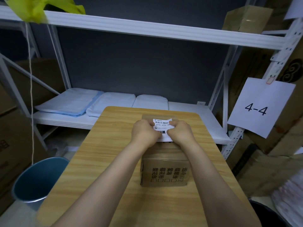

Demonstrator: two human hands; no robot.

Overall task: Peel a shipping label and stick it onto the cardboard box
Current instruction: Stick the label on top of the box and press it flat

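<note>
Right, both my hands, left and right, pinched the shipping label over the cardboard box top, 12 o'clock end; peeling underway, I judged, sticking left.

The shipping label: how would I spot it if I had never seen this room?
Find the wooden table in front of the white shelving. On it stands a cardboard box, and above the box's top both hands, left hand and right hand, hold the shipping label. It is the only small white paper with a barcode and "070-070", unlike the larger "4-4" sheet hanging at right.
</note>
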